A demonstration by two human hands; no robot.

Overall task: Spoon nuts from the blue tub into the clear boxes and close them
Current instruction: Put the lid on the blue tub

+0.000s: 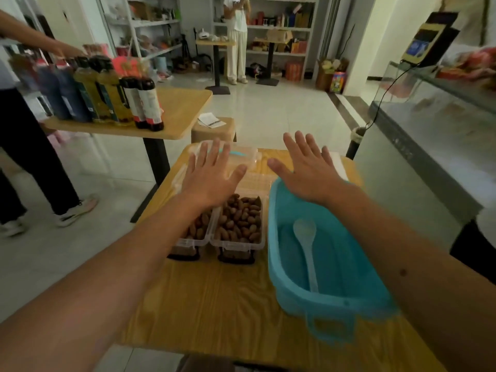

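- Tub (279,259), blue and oblong, sits on the right half of the wooden table (214,304); its long axis runs from the near edge of the table away toward the far edge, with a handle on the near end.
- Inside it lies a pale plastic spoon (306,248), lengthwise along the tub, bowl at the far end and handle pointing back toward the person. No nuts show on the tub's floor, though the picture is soft there.
- Just left of the tub stand two clear boxes side by side, lids open: the right box (239,224) is filled with brown nuts (241,218); the left box (193,234) also holds nuts but is partly hidden by the forearm.
- Beyond these, at the far edge of the table, lies another clear box (241,154) with a teal strip on it.
- The left hand (212,175) is spread flat, fingers splayed and gripping nothing, above the far ends of the boxes.
- The right hand (308,170) is likewise open and empty, palm down, above the far end of the tub.
- To the left stands a second table (182,114) carrying bottles (107,95), with a person beside it; another stands by the shelves (279,28) at the back.
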